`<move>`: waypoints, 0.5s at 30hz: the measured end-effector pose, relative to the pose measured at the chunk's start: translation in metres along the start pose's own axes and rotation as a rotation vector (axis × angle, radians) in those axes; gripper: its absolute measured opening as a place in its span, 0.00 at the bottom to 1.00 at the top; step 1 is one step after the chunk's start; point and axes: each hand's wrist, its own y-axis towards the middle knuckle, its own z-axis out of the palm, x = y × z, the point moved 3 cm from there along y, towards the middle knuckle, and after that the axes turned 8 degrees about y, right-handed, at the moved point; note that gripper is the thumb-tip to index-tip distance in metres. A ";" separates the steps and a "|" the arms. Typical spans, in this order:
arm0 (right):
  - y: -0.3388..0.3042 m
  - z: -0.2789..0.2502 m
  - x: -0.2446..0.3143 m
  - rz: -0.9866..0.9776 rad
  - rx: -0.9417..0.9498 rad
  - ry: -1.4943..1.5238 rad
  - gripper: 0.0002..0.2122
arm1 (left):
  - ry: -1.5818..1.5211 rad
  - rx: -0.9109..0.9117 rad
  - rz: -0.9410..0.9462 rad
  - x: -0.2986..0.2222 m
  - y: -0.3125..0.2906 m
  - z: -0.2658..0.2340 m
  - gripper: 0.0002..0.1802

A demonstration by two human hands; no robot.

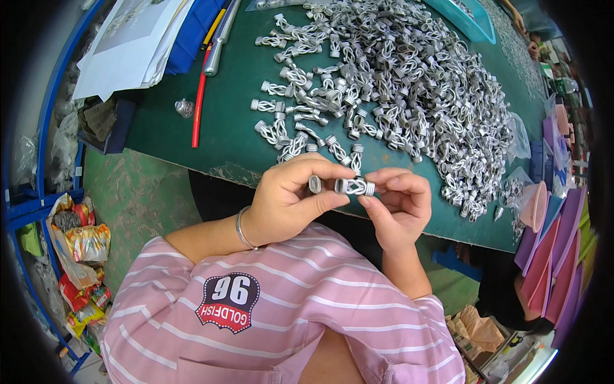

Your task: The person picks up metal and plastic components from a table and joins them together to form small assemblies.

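Green-topped workbench (211,128) fills the upper half of the view, its worn near edge running just above the person's hands. Across its centre and right lies a large heap of small silvery metal fittings (409,83), each a twisted loop with ribbed coil-like ends; loose pieces trail off the heap toward the near edge. At the far left of the bench rests a stack of white papers (128,45) over a blue folder, and just beside it lie a red rod (199,102) and a grey metal tube (219,38), both pointing away from the person. A single small metal cap (184,107) sits alone left of the red rod.

Right of the bench, pink and purple flat sheets (553,249) stand stacked on edge. Below left, on the green floor, crumpled snack bags (80,249) sit by a blue frame.

Left hand (284,198), wrist ringed by a thin metal bangle (242,229), pinches a short ribbed metal sleeve (315,184) between thumb and forefinger. Right hand (400,205) grips one looped coil fitting (355,187) between thumb and fingertips, narrow and closed on the piece. Sleeve and fitting are held end to end, just beside each other, in front of the bench edge and above the striped pink shirt.
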 end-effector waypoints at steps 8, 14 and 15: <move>0.004 0.013 0.014 -0.190 0.035 -0.171 0.21 | -0.477 0.077 -0.498 0.010 -0.002 0.011 0.14; 0.017 -0.002 0.017 -0.149 0.090 -0.710 0.11 | -0.748 -0.010 -0.587 0.002 -0.001 0.006 0.12; 0.020 -0.001 0.014 -0.056 0.017 -0.778 0.07 | -0.712 -0.013 -0.526 0.008 -0.004 0.004 0.10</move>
